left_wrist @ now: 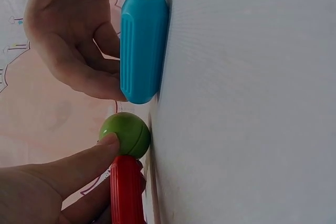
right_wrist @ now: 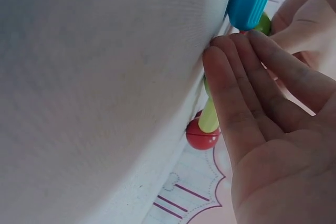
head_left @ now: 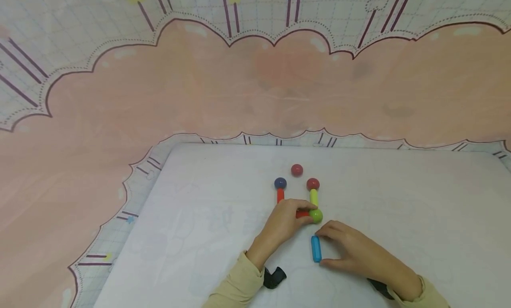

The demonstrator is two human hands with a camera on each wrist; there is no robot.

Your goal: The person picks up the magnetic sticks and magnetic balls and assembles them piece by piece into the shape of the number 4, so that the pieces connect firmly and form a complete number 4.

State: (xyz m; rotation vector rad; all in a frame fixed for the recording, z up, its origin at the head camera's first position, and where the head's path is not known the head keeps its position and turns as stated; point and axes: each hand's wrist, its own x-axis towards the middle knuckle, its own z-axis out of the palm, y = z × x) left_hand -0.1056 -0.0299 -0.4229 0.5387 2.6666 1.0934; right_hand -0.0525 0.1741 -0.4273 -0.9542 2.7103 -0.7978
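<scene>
Grip of the left hand (head_left: 282,218) is clamped on a glossy green ball (head_left: 317,216), which meets a ribbed red rod (head_left: 302,214) on its left and a yellow-green rod (head_left: 314,197), tipped with a shiny red ball (head_left: 313,184), beyond it. On the green ball's near side, the grip of the right hand (head_left: 355,249) pinches a ribbed blue rod (head_left: 316,249) by its ends; beyond and left of the green ball lie a loose red ball (head_left: 297,170) and a dark blue ball (head_left: 281,183) touching another red rod (head_left: 281,195).

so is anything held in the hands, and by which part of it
The left hand pinches the green ball across its sides. The right hand spans the blue rod end to end; whether it grips is unclear.
</scene>
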